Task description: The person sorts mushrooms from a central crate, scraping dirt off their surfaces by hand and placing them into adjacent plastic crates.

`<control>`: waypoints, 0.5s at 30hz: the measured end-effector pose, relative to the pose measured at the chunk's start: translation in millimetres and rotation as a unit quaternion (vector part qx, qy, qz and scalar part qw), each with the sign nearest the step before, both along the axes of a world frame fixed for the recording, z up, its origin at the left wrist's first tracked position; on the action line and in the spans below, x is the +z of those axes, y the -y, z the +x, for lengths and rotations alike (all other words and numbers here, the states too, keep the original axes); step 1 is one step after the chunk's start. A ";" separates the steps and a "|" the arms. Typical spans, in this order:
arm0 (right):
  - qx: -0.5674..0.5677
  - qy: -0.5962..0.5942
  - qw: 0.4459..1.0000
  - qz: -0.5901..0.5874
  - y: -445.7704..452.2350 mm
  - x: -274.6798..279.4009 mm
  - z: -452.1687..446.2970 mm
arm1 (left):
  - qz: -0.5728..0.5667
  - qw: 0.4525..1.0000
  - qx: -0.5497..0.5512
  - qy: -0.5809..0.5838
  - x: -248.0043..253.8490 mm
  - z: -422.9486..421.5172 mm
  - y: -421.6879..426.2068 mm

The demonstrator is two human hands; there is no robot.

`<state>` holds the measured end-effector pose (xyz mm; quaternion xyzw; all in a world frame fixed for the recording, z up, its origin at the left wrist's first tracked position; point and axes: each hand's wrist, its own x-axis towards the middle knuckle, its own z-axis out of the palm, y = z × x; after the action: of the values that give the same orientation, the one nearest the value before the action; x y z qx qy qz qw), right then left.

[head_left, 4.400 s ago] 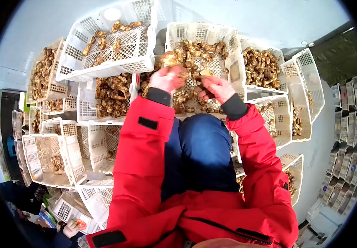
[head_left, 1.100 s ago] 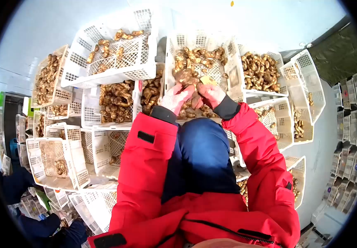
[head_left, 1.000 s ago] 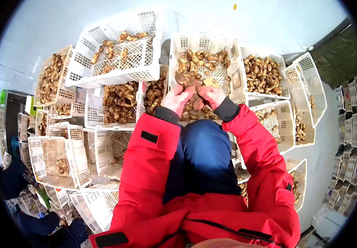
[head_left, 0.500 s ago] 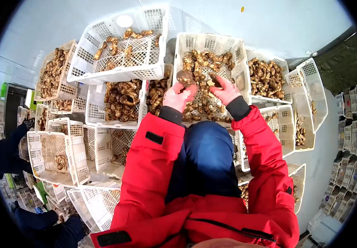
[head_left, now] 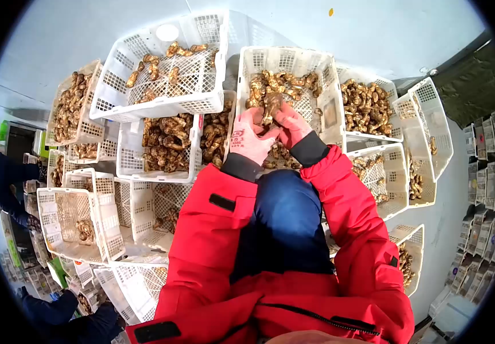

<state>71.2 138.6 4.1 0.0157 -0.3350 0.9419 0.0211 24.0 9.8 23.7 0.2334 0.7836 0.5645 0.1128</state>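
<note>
Over the middle white crate [head_left: 330,92], both hands are close together around one brown mushroom [head_left: 272,105]. My left hand [head_left: 252,136], in a pinkish glove, has its thumb and fingers spread around the mushroom's lower part. My right hand [head_left: 293,124] grips the mushroom from the right, fingers bent. Many brown, golden-streaked mushrooms [head_left: 286,83] lie in the crate beyond the hands, and others show below them. Whether my right hand also holds something small is hidden.
White crates of mushrooms surround the middle one: upper left [head_left: 167,104], left [head_left: 154,172], right [head_left: 373,136] and farther right [head_left: 431,126]. A co-worker's dark sleeves [head_left: 6,178] show at the left edge. Stacked crates [head_left: 485,166] stand far right.
The hands have come together from apart. The mushroom, formerly in my left hand with its cap toward the left, now stands between both hands. The co-worker's arm at the left has shifted.
</note>
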 end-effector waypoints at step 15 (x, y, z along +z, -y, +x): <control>-0.140 0.182 0.973 0.034 -59.3 -43.3 -0.9 | 0.269 0.922 0.117 0.253 7.1 -19.4 15.3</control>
<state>70.4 198.0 -39.2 -0.2020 -0.3637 0.9048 0.0911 4.6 -5.5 30.8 0.0110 0.5693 0.8035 0.1739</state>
